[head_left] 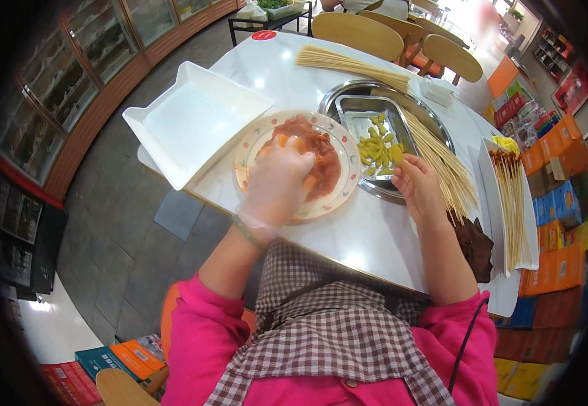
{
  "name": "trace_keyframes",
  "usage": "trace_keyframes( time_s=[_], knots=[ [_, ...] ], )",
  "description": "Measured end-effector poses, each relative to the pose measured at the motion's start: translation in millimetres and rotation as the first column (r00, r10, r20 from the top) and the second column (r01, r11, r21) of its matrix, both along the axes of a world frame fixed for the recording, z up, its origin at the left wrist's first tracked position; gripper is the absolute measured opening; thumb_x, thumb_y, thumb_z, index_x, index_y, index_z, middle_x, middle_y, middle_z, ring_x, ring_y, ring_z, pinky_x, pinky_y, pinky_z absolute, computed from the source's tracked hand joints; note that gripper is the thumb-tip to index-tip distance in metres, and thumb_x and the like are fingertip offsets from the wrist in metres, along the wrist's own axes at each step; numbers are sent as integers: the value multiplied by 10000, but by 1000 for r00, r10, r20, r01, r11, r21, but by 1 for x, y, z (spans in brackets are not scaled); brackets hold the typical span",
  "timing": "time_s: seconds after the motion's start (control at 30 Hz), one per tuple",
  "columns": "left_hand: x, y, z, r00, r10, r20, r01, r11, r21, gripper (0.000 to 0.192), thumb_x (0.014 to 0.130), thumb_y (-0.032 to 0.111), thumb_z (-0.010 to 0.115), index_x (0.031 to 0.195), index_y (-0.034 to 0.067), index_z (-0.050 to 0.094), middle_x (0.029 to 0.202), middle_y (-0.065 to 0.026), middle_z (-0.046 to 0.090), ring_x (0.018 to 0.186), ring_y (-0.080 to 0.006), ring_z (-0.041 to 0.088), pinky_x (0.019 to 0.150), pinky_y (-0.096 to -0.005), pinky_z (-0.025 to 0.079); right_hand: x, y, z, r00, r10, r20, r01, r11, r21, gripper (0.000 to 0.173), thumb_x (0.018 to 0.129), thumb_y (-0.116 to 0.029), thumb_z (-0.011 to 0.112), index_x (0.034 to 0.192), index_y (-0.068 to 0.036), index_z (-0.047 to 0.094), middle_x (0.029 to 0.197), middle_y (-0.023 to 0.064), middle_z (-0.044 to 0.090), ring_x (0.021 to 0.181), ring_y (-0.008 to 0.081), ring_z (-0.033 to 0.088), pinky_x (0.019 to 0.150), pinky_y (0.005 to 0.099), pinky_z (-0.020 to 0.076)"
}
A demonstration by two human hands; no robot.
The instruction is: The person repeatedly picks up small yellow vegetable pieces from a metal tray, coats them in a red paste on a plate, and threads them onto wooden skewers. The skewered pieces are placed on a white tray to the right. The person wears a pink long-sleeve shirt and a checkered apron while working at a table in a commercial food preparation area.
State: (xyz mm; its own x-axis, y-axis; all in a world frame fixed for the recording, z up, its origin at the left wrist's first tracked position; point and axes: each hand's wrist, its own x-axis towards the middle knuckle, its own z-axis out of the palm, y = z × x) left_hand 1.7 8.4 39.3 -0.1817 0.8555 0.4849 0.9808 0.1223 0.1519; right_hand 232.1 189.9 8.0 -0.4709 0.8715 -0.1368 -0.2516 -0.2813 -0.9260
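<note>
My left hand [280, 175], in a clear plastic glove, reaches into raw sliced red meat [324, 170] on a round cream plate [343, 189] with a fruit pattern. Its fingertips are partly hidden, so a grip on the meat cannot be told. Bare, my right hand [416, 185] pinches a yellow-green pickled pepper [398, 154] between thumb and finger. Below that pepper, more pickled peppers [371, 147] lie in a rectangular metal tray [350, 109]. The tray rests in a large round steel dish [330, 96], beside a bundle of bamboo skewers [438, 157].
A white plastic tray [197, 114] juts past the table's left edge. Another skewer bundle [350, 66] lies at the back. On the right, a white container [492, 213] holds loaded skewers [509, 203], with dark cloth or plastic [474, 248] nearby. Wooden chairs [357, 35] stand behind the table.
</note>
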Motion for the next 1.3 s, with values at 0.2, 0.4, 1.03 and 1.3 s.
trace_keyframes(
  time_s=[0.2,0.4,1.03,1.3],
  knots=[
    [-5,12,-8,997,58,56,-59,998,22,175,794,100,784,954,35,760,1035,-136,708,961,-351,674,830,-459,552,11,-42,-9,996,-46,-77,37,991,-126,146,1034,-54,609,1173,-16,591,1018,72,646,890,141,656,826,295,605],
    [-30,10,4,957,-83,277,46,989,138,93,819,55,757,901,11,745,984,-164,715,967,-375,664,885,-453,530,16,-45,-22,992,-42,-122,21,985,-170,157,1036,-65,622,1184,-18,601,1037,74,665,887,132,657,823,289,603],
    [-51,13,15,961,-60,269,49,998,47,143,854,86,756,935,-30,731,1042,-169,721,987,-329,668,884,-413,533,21,-36,-21,970,-86,-226,29,969,-246,173,1034,-65,632,1196,-15,597,1049,80,666,920,156,663,884,321,608],
    [-65,5,5,964,83,254,-87,996,2,156,867,79,754,987,-20,761,1026,-158,725,954,-345,677,864,-398,533,22,-37,-22,972,-50,-231,-10,968,-253,197,1032,-75,646,1213,-18,591,1071,85,661,923,152,660,874,314,606]
  ],
)
